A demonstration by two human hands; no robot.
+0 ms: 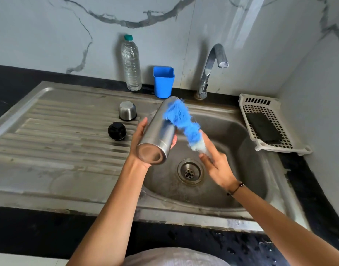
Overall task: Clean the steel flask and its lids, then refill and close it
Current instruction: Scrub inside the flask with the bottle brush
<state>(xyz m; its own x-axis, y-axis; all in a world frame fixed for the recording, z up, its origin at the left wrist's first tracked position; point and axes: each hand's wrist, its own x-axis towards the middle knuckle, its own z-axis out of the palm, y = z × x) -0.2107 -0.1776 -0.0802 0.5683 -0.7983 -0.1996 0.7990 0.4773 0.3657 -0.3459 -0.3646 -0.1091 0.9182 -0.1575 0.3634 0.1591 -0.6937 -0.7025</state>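
Nothing for you to read here: no legible text, label, brand, number or sign on any surface.

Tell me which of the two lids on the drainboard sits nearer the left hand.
The black lid. It lies just left of the left hand holding the flask; the steel lid sits farther back.

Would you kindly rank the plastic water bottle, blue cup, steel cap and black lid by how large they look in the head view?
Largest to smallest:
1. plastic water bottle
2. blue cup
3. steel cap and black lid look alike; unranked.
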